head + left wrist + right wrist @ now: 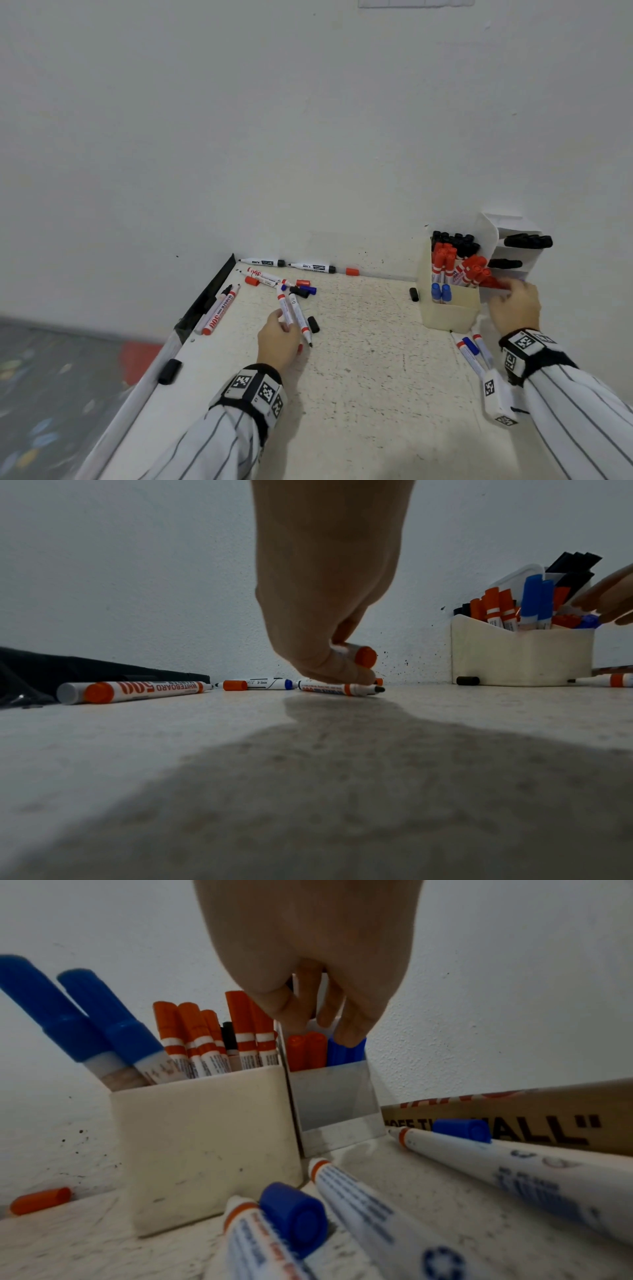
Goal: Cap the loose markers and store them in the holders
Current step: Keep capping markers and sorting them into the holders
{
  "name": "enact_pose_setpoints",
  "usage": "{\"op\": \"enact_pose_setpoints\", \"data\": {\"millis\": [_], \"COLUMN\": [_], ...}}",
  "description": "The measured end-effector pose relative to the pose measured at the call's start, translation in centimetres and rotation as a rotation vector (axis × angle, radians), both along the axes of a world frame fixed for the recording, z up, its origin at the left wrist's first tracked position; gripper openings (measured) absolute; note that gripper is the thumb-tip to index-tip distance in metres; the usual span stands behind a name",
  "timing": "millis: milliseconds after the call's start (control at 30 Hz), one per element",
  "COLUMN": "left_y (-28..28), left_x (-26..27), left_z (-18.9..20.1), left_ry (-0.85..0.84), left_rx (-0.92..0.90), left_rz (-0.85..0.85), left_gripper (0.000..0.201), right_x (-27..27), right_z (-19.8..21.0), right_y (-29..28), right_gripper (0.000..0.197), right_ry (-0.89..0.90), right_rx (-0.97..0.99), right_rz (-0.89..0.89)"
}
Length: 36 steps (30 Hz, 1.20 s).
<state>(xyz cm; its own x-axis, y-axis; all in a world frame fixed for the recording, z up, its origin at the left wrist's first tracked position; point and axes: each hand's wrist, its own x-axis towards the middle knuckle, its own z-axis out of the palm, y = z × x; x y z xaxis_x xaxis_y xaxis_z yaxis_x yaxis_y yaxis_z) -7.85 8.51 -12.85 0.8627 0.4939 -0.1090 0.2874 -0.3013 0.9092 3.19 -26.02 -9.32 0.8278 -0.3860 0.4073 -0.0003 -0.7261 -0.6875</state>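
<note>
Soft, even light; wide-angle edges bend, and the right wrist view seems motion-blurred.

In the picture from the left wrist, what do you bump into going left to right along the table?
Whiteboard marker with red end → loose red cap → left hand holding a marker → small black cap → cream holder → right hand.
</note>
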Motion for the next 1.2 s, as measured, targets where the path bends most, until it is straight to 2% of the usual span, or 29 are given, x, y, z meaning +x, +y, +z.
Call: {"op": "enact_pose_setpoints", "data": {"millis": [100,200,300,367,467,600,667,767,967,1200], "left_y": [0.0,0.1,0.3,0.3,0.2,0.3,0.4,0.2,0.5,0.5], "left_x": [-0.1,0.1,0.3,0.4,0.4,0.4,0.4,0.4,0.6,0.6], "left_z": [0.1,0.0,-0.2,-0.3,-0.3,-0.3,-0.3,-0.4,-1.0,-1.0], "left_ry": [-0.041,-0.047,-0.044,-0.038,-0.03,-0.04,-0.046,-0.065,-0.072,-0.078], "left_rx": [-0.039,-0.058,-0.097,-0.104,-0.117,-0.141,-0.142,-0.148,-0.125,-0.105], "left_rz": [0.034,0.043,0.049,0.046,0.038,0.033,0.037,0.034,0.038,0.026], "left_gripper": [0.042,0.044,0.044,0.044,0.043,0.041,0.04,0.038,0.038,0.038], "right_x": [-1.2,-2.2,-3.0,-3.2,-2.5,0.0,1.7,3.2,5.3,7.0], "right_z": [1.2,3.0,5.1,6.3,6.8,4.6,2.9,0.9,-1.6,-3.0], "right_y": [1.1,3.1,6.1,8.7,13.2,19.0,21.6,24.1,28.1,27.7], "right_gripper": [0.021,0.013,0.015,0.013,0.019,0.021,0.027,0.036,0.042,0.037], "right_ry": [-0.2,-0.426,-0.601,-0.613,-0.412,0.016,0.234,0.429,0.613,0.561], "right_rx": [0.063,0.082,0.074,0.05,0.027,-0.056,-0.181,-0.318,-0.573,-0.666], "right_rz": [-0.038,0.033,0.206,0.375,0.605,0.832,0.906,0.947,1.005,0.943]}}
